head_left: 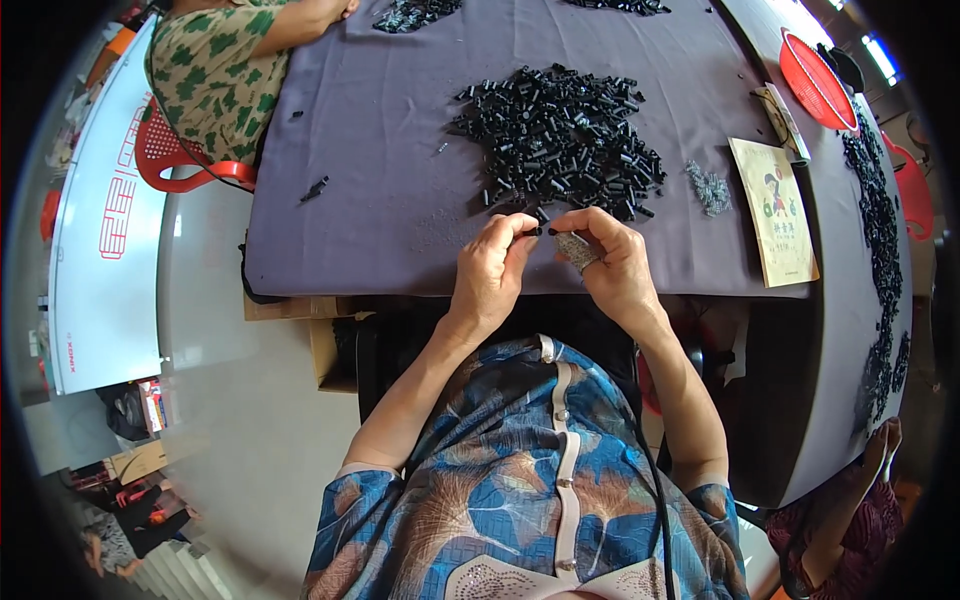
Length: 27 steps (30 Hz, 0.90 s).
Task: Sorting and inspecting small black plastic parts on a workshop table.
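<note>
Just in front of a large heap of short black tubes (560, 135), my two hands meet over the near edge of the table. The left hand (487, 270) pinches a small black tube (533, 231) between thumb and forefinger. My right hand (618, 268) is closed, with a small black piece (552, 231) at its fingertips. A grey speckled object (577, 250) lies against the right fingers; whether it is held or worn there, I cannot tell. The two black pieces face each other with a narrow gap between them.
A purple-grey cloth covers the table (350, 220). Right of the heap are small clear pieces (709, 188) and a yellow booklet (775, 215). A red basket (818, 80) stands beyond. One person (215, 75) sits far left, another (845, 515) lower right by more black pieces (880, 250).
</note>
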Motion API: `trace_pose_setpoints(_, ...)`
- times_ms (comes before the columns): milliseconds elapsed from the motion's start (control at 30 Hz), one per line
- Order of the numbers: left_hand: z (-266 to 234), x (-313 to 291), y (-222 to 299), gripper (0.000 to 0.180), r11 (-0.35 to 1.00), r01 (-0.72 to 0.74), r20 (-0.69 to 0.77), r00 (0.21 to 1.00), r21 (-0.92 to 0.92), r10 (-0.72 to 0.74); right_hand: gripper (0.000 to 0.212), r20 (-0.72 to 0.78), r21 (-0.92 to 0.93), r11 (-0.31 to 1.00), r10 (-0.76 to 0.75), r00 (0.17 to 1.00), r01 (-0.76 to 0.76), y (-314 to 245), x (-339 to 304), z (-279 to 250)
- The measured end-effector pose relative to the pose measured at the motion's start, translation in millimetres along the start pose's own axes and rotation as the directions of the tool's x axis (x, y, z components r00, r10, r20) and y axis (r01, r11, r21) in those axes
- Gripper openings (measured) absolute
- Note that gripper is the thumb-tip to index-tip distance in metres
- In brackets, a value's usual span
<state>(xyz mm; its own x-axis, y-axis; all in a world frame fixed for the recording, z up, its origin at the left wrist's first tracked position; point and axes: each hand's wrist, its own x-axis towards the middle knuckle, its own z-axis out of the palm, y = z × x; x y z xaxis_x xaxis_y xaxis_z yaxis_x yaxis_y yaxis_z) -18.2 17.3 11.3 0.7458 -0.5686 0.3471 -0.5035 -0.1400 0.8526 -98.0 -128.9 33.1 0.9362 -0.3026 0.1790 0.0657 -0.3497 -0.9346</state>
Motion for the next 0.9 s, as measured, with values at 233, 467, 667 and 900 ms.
trace_pose_setpoints(233,3.8,-0.3,-1.4,0.017,0.999,-0.038,0.034,0.999,0.035,0.037,0.027,-0.02,-0.064,0.996,-0.057,0.998,0.055,1.8,-1.9,0.5)
trace_pose_setpoints(467,0.1,0.2,3.6,0.017,0.997,-0.047,0.094,0.995,0.059,0.041,0.026,-0.003,-0.034,0.999,0.015,1.0,-0.016,5.1,-3.8,1.0)
trace_pose_setpoints(667,5.5,-3.9,1.3,0.014,0.963,0.193,0.09,0.98,-0.19,-0.179,0.024,0.049,0.274,0.934,0.222,0.974,-0.227,7.7,-3.7,-1.0)
trace_pose_setpoints(900,4.2,-4.2,-0.2,0.012,0.924,0.26,0.119,0.964,-0.279,-0.236,0.023,0.084,0.368,0.901,0.213,0.973,-0.229,16.9,-5.0,1.5)
